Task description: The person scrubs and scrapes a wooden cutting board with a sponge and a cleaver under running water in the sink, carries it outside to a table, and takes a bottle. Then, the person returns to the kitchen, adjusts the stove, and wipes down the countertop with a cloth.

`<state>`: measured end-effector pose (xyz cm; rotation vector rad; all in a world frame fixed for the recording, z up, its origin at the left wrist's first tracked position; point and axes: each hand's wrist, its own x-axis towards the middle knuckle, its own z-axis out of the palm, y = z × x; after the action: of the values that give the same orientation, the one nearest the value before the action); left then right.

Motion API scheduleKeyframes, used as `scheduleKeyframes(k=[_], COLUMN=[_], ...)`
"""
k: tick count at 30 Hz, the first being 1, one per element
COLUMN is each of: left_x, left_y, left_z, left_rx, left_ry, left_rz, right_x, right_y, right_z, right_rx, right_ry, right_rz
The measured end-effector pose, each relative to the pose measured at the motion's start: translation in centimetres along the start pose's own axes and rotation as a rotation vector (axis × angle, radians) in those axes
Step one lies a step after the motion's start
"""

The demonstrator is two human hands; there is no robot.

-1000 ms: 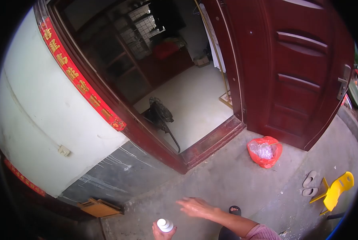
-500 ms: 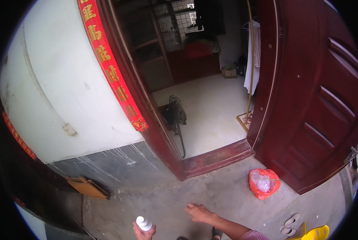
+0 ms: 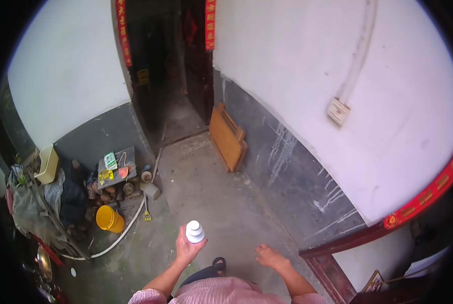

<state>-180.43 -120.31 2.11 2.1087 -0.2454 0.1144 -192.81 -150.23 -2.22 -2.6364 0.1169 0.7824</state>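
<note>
My left hand (image 3: 187, 250) is wrapped round a white bottle (image 3: 195, 233) with a white cap, held upright in front of my body. The bottle carries no label that I can make out. My right hand (image 3: 271, 257) hangs over the concrete floor to the right, fingers loosely apart, holding nothing. Below the hands, a dark sandal (image 3: 219, 263) shows on one of my feet.
A folded wooden board (image 3: 226, 139) leans on the grey-painted wall near an open doorway (image 3: 173, 106). To the left are a yellow bucket (image 3: 110, 219), a white hose (image 3: 127, 229) and a small table (image 3: 124, 175) with packets. A doorsill (image 3: 333, 276) lies at right.
My view has swung left, from the red door and red bag towards the other doorway and the yellow bucket. The bottle remains in my left hand; my right hand stays free.
</note>
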Motion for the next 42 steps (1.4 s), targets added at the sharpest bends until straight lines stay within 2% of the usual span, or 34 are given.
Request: scheduleKeyframes(k=[5, 9, 12, 17, 19, 21, 23, 24, 27, 28, 30, 34, 37, 38, 41, 42], left_x=[8.2, 14.7, 19.6, 28.3, 32.7, 36.8, 40.4, 42.7, 50.2, 52.8, 57.7, 69.2, 79.0, 82.8, 92.9, 96.0], left_y=[-3.5, -6.3, -9.1, -13.7, -13.3, -15.1, -15.9, -16.0, -14.9, -15.9, -18.5, -23.0, -26.1, -25.7, -26.0, -26.2], left_z=[-3.5, -5.7, -7.2, -7.2, -7.7, -8.1, -8.2, -8.5, -9.4, -9.0, -8.4, -7.9, -8.4, -8.9, -9.8, -10.1], left_rx=[-0.038, 0.034, 0.127, 0.049, 0.014, -0.066, -0.196, -0.22, -0.222, -0.317, -0.243, -0.122, -0.016, 0.043, -0.068, -0.068], left_ry=[0.274, 0.431, 0.551, 0.759, 0.839, 0.942, 0.991, 1.0, 0.962, 0.996, 0.98, 0.9, 0.792, 0.773, 0.701, 0.657], left_rz=[-0.239, -0.292, -0.336, -0.503, -0.666, -0.634, -0.62, -0.592, -0.682, -0.601, -0.623, -0.651, -0.654, -0.663, -0.589, -0.547], right_x=[13.4, 23.7, 33.3, 49.1, 54.2, 59.4, 63.4, 65.2, 70.2, 73.4, 77.7, 87.4, 98.5, 102.2, 113.2, 114.6], right_y=[-5.9, -7.6, -6.3, -6.0, -7.6, -11.5, -15.1, -17.4, -23.2, -23.8, -26.8, -30.8, -30.6, -29.2, -22.6, -21.5], right_z=[-8.2, -12.5, -15.0, -26.4, -31.6, -36.7, -39.9, -41.6, -44.0, -43.8, -45.4, -51.0, -54.8, -55.9, -59.1, -61.2], right_rx=[-0.047, -0.071, -0.005, -0.363, -0.425, -0.45, -0.423, -0.417, -0.349, -0.286, -0.287, -0.248, -0.159, -0.129, 0.061, -0.02], right_ry=[-0.044, -0.03, -0.168, -0.243, -0.228, -0.195, -0.194, -0.19, -0.25, -0.286, -0.451, -0.433, -0.323, -0.304, -0.246, -0.205], right_rz=[-0.311, -0.555, -0.547, -0.426, -0.409, -0.401, -0.49, -0.535, -0.721, -0.811, -0.794, -0.722, -0.679, -0.656, -0.524, -0.499])
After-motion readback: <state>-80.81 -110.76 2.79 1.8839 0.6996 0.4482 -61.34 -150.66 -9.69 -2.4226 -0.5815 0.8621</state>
